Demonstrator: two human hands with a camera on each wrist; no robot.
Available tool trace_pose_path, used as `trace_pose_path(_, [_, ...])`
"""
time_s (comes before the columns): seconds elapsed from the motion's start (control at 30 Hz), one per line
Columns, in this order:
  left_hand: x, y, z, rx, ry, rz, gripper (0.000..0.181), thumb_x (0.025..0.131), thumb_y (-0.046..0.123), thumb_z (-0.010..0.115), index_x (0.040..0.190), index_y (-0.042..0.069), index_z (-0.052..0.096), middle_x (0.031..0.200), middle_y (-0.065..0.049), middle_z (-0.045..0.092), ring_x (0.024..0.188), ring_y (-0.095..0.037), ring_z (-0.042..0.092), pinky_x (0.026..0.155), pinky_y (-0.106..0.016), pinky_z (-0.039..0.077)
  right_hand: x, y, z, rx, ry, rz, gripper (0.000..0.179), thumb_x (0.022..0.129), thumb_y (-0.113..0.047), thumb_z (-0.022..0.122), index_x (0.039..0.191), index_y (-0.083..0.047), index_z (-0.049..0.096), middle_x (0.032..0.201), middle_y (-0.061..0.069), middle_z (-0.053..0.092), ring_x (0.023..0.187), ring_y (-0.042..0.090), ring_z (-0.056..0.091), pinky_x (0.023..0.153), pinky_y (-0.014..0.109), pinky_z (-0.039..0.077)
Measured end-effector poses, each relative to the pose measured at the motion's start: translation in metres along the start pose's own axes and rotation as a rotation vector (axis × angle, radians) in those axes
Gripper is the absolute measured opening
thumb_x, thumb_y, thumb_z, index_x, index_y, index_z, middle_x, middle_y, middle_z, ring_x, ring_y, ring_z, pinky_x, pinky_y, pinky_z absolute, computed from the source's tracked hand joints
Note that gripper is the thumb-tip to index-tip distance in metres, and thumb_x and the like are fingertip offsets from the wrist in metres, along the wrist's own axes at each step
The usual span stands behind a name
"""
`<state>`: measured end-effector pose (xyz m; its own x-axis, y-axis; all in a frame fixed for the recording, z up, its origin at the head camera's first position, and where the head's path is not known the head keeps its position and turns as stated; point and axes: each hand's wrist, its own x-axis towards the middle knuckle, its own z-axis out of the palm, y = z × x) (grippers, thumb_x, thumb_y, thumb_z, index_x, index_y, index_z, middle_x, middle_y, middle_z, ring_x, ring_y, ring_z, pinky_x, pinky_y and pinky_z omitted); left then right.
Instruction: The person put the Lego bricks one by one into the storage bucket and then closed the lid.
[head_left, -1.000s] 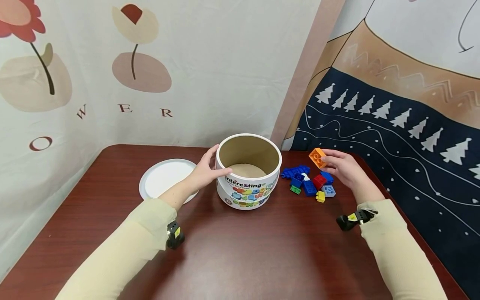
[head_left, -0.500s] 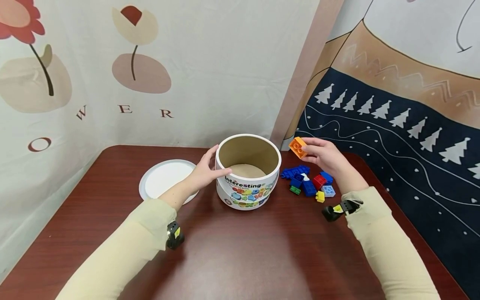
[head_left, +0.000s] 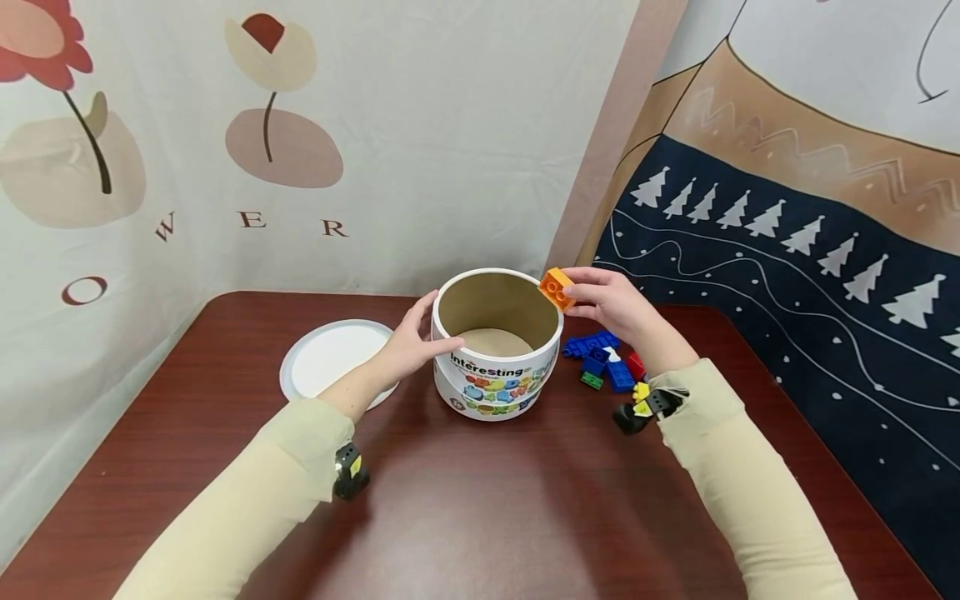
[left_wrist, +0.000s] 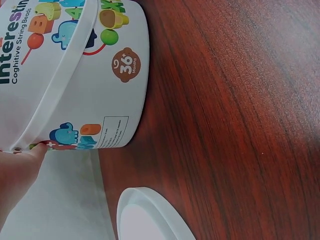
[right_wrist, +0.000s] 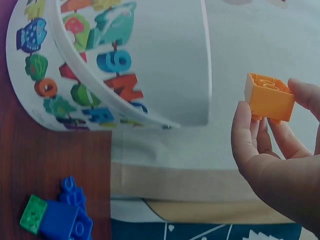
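One orange block (head_left: 557,289) we pinch in our right hand (head_left: 611,306) should clear the rim (head_left: 497,358) while our left hand (head_left: 405,340), spread against the bucket (head_left: 495,382), steadies it.

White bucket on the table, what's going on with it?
A person's left hand holds the side of the white bucket, while the right hand pinches an orange block near the bucket's right side, above rim level. The block isn't inside yet. The white lid lies off to the left, and more loose blocks sit to the right.
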<state>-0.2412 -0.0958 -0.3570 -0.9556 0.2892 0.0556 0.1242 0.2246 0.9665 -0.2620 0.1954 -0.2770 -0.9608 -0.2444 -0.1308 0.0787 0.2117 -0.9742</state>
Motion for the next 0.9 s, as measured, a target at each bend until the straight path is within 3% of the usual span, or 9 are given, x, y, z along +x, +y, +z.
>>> trace_pose_path(0.3, [0.000,0.001,0.001,0.001,0.007,-0.002,0.090,0.083,0.012,0.068,0.150,0.005,0.009,0.154,-0.016,0.017,0.143,-0.033,0.020,0.117,-0.045,0.021,0.006,-0.002,0.022,-0.028,-0.051,0.001,0.043,0.095,-0.010,0.049,0.136,0.002,0.043,0.129,0.016,0.048,0.106,0.021,0.053,0.081,0.020,0.054])
trace_pose_path(0.47, [0.000,0.001,0.000,0.004,0.007,-0.001,0.090,0.083,0.012,0.068,0.150,0.005,0.009,0.154,-0.016,0.018,0.142,-0.033,0.021,0.116,-0.045,0.022,0.009,-0.001,0.029,-0.045,-0.075,0.001,0.043,0.095,-0.011,0.050,0.135,0.003,0.043,0.132,0.018,0.046,0.109,0.024,0.051,0.091,0.027,0.052])
trace_pose_path(0.77, [0.000,-0.001,-0.001,0.013,0.008,-0.007,0.090,0.083,0.014,0.069,0.150,0.007,0.010,0.154,-0.016,0.017,0.142,-0.032,0.021,0.116,-0.045,0.022,0.010,-0.001,0.030,-0.031,-0.062,-0.023,0.045,0.095,-0.014,0.051,0.136,0.004,0.041,0.115,0.006,0.052,0.096,0.014,0.054,0.081,0.019,0.054])
trace_pose_path(0.9, [0.000,-0.001,-0.001,0.011,0.004,-0.006,0.090,0.083,0.014,0.069,0.150,0.007,0.009,0.155,-0.015,0.015,0.143,-0.032,0.020,0.116,-0.045,0.022,0.006,-0.001,0.019,-0.022,-0.038,-0.038,0.047,0.096,-0.015,0.049,0.137,0.004,0.038,0.113,0.003,0.051,0.102,0.017,0.054,0.079,0.018,0.054])
